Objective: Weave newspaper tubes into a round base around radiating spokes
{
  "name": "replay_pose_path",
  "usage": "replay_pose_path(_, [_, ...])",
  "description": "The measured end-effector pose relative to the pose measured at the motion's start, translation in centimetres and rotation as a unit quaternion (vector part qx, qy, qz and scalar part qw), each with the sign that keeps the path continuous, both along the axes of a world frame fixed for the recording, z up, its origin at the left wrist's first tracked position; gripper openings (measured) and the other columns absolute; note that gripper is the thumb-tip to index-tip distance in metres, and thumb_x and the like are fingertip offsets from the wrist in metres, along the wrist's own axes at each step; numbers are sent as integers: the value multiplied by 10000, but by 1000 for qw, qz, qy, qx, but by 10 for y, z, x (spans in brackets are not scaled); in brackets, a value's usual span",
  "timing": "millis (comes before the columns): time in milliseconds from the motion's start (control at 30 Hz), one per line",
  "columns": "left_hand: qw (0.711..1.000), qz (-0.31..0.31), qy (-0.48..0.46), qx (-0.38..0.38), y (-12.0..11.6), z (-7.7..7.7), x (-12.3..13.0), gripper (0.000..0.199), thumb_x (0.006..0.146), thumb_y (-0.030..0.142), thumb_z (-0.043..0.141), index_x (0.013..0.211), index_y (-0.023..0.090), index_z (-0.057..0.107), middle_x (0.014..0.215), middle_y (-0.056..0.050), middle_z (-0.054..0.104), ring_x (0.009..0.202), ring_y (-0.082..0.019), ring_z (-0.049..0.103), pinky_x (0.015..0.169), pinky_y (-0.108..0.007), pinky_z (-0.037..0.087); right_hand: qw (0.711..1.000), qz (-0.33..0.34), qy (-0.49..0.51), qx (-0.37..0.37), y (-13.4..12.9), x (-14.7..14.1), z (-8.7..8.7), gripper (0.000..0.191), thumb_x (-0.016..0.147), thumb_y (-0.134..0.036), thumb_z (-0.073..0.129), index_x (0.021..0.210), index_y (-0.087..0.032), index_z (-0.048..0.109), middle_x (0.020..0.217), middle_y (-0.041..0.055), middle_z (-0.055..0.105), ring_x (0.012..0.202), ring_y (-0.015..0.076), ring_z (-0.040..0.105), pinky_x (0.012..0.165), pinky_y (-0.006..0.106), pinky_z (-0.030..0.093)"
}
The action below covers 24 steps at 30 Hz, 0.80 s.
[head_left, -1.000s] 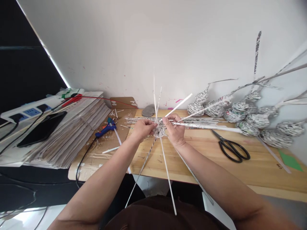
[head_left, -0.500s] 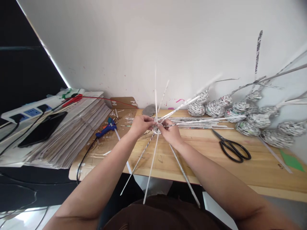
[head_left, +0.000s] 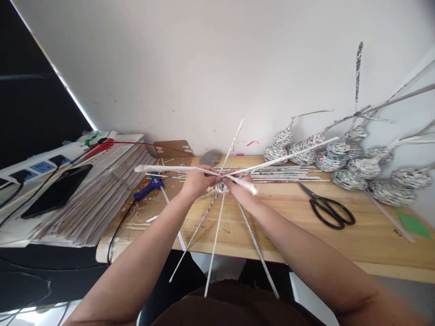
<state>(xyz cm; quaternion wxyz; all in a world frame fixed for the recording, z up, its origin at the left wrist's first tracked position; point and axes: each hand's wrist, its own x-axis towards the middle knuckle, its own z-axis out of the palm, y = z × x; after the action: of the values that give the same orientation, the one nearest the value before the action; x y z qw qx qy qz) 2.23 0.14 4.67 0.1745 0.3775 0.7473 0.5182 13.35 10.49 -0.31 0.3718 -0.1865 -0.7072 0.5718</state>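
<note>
Between my two hands is a small round weave of rolled newspaper tubes, with long tubes radiating from it in several directions. My left hand pinches the weave from the left, its fingers closed at the centre. From the right, my right hand grips the same centre with thumb and fingers together. One white paper tube stretches left over my left hand, and another points up to the right. Three tubes hang toward my lap. My fingertips partly hide the weave.
Loose paper tubes lie behind my hands. Black-handled scissors and several woven paper gourds are on the right. A blue glue gun, a paper stack, a phone and a power strip are on the left.
The tube that stood upright now lies leftward over my left hand. A tube on the right has swung toward me, its end now over my right hand. Both hands stay at the centre.
</note>
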Motion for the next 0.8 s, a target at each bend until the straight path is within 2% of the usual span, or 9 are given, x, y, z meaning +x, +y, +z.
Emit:
replay_pose_path(233, [1000,7,-4,-17,2,-5,1,64,649,218,767,690,169,762,590,-39,681,552,-164,625,536,-255,489,999,-44,-15,29,4,0,-3,124,699,-259,704,802,-201,664,668,14,707,590,173,633,570,275,474])
replay_pose_path(500, [998,-5,47,-50,1,-5,3,130,705,242,721,793,161,773,674,-28,712,595,-158,632,555,-241,478,999,-21,-34,28,6,-2,-7,66,699,-216,680,760,-191,684,692,22,709,623,171,653,592,265,480])
replay_pose_path(700, [987,11,136,-81,5,-13,1,108,756,216,653,814,174,733,698,-33,705,595,-165,627,583,-256,476,996,-24,-76,31,2,-1,-5,144,715,-247,684,843,-181,678,763,33,730,665,167,658,621,262,478])
replay_pose_path(800, [987,6,134,-88,7,-12,0,98,762,203,633,810,176,715,700,-30,700,583,-159,615,576,-254,472,992,-4,-124,3,1,-1,-7,211,668,-318,737,817,-180,678,706,13,709,622,162,628,573,255,443])
